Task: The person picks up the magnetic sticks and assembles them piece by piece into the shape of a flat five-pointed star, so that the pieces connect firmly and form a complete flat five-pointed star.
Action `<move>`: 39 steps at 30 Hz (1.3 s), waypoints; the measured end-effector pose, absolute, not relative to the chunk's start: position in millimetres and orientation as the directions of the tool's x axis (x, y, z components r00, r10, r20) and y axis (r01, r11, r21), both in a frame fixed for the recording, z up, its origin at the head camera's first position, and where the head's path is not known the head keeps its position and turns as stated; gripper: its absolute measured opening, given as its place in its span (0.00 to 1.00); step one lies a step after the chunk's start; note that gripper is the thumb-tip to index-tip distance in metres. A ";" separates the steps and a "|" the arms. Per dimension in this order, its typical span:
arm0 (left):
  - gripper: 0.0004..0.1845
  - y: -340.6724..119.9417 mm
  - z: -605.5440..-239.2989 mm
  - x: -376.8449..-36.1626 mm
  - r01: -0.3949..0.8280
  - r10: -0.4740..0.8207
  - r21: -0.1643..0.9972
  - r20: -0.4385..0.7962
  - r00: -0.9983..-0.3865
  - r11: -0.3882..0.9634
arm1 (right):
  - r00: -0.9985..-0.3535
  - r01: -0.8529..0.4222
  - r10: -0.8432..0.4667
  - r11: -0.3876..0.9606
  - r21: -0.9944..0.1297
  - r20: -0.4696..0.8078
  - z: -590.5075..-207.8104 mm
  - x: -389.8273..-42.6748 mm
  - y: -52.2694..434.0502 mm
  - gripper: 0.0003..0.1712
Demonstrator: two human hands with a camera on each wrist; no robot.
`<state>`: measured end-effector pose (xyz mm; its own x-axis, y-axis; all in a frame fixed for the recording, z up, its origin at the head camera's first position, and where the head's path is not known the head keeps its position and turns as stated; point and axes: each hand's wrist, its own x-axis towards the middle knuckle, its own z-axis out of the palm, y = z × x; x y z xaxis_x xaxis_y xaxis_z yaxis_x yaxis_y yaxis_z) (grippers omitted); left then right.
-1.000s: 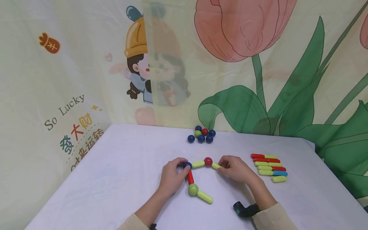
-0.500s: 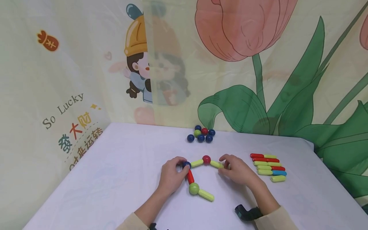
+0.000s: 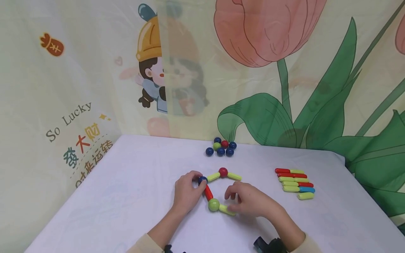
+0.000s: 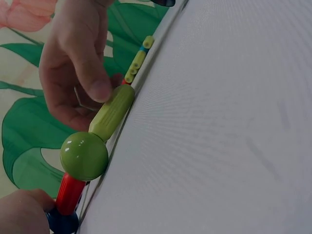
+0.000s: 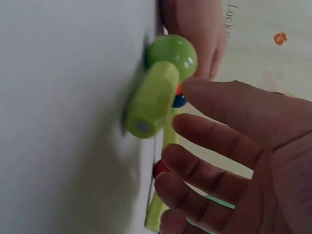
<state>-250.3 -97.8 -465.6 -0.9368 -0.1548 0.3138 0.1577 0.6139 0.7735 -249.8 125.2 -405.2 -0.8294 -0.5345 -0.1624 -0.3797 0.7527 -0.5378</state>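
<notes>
A: Hands over the white table [image 3: 126,196], both at the chain of sticks and balls. The left hand [image 3: 186,191] has its fingers curled round the blue ball [image 3: 202,180] at the chain's left corner.

B: And the right hand [image 3: 250,202] is down at the near end, fingertips on the green stick [image 3: 226,209]. The left wrist view shows its thumb [image 4: 92,80] pressing the top of that stick [image 4: 113,111], the other fingers bent behind it.

A: So a light pinch. That stick joins the green ball [image 3: 213,204], which lies on the table between the 2 hands.

B: From the green ball a red stick [image 3: 208,192] runs up to the blue ball. Then a green stick, a red ball [image 3: 223,172] at the peak, and another green stick [image 3: 234,176] lying free on the right.

A: Farther back, 6 loose balls [image 3: 220,148] sit clustered near the curtain [image 3: 284,70].

B: Spare sticks [image 3: 295,182] lie in a neat row well to the right.
</notes>
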 end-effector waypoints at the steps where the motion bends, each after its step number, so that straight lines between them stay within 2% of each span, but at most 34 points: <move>1: 0.10 -97.8 -466.0 -250.5 0.157 -0.155 0.774 0.313 -0.937 0.613 | -0.815 -0.389 -0.551 0.749 -0.537 -0.177 -407.1 -249.3 124.4 0.13; 5: 0.10 -97.4 -468.1 -250.6 0.150 -0.160 0.773 0.310 -0.937 0.617 | -0.802 -0.388 -0.557 0.760 -0.522 -0.215 -413.9 -249.8 124.9 0.13; 11: 0.12 -96.1 -466.8 -247.8 0.139 -0.137 0.730 0.305 -0.942 0.669 | -0.852 -0.367 -0.494 0.798 -0.477 -0.170 -415.6 -253.9 132.5 0.13; 17: 0.08 -96.6 -467.3 -247.3 0.207 -0.050 0.655 0.351 -0.935 0.727 | -0.913 -0.315 -0.396 0.837 -0.447 -0.098 -416.8 -260.0 138.9 0.15; 23: 0.01 -95.9 -467.7 -245.6 0.276 0.007 0.674 0.373 -0.928 0.685 | -0.962 -0.235 -0.270 0.894 -0.381 -0.040 -422.4 -264.1 140.6 0.16; 26: 0.03 -95.8 -467.4 -244.2 0.306 0.046 0.682 0.371 -0.928 0.664 | -0.971 -0.213 -0.238 0.904 -0.370 -0.025 -423.5 -265.9 141.9 0.17; 33: 0.03 -95.6 -466.3 -242.9 0.368 0.153 0.677 0.356 -0.922 0.637 | -0.952 -0.222 -0.295 0.850 -0.478 -0.082 -421.7 -273.7 148.7 0.19; 37: 0.04 -95.6 -466.7 -242.9 0.416 0.231 0.664 0.352 -0.907 0.621 | -0.945 -0.221 -0.317 0.800 -0.558 -0.080 -423.2 -275.9 156.8 0.18; 39: 0.04 -95.7 -467.2 -243.1 0.421 0.220 0.659 0.369 -0.903 0.624 | -0.944 -0.217 -0.319 0.786 -0.578 -0.080 -423.9 -276.4 159.3 0.16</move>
